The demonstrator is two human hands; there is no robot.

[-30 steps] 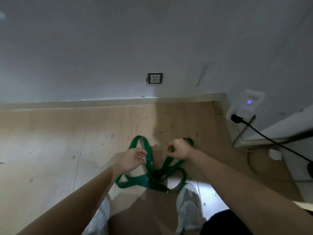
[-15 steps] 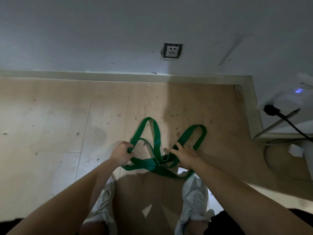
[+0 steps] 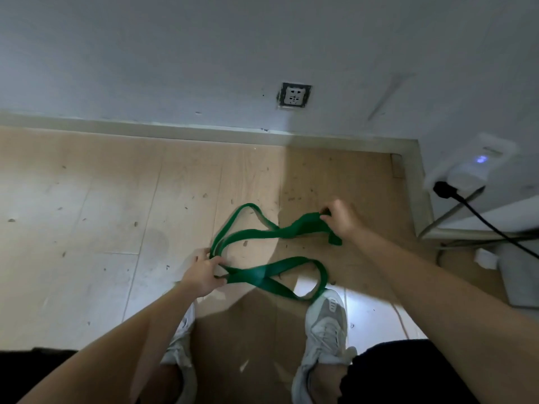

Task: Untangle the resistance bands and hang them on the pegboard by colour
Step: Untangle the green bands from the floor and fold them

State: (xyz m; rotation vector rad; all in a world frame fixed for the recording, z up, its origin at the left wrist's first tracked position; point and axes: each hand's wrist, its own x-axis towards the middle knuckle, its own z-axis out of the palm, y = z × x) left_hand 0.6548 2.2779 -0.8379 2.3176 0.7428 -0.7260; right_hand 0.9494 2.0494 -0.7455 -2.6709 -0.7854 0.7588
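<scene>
Head view: hands drawn apart, tangle opening

Left hand (image 3: 204, 275) pinches the green band (image 3: 262, 272) at a crossing, its loops sagging to the floor (image 3: 87, 228) between both sets of fingers. Right hand (image 3: 342, 220) clutches the far end, now pulled rightward.

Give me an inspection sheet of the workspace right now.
Surface: wooden floor, dirt specks scattered.
Job's things: green band tangle looped and crossed on the floor; pegboard not seen.
Clutter: small white block on the floor, right.
Grippers: left hand grips the left bend; right hand pinches the far right end.
Cables: black cable plugged into a white device with a blue light.
Surroundings: wall socket above the skirting; grey shoes below.
</scene>
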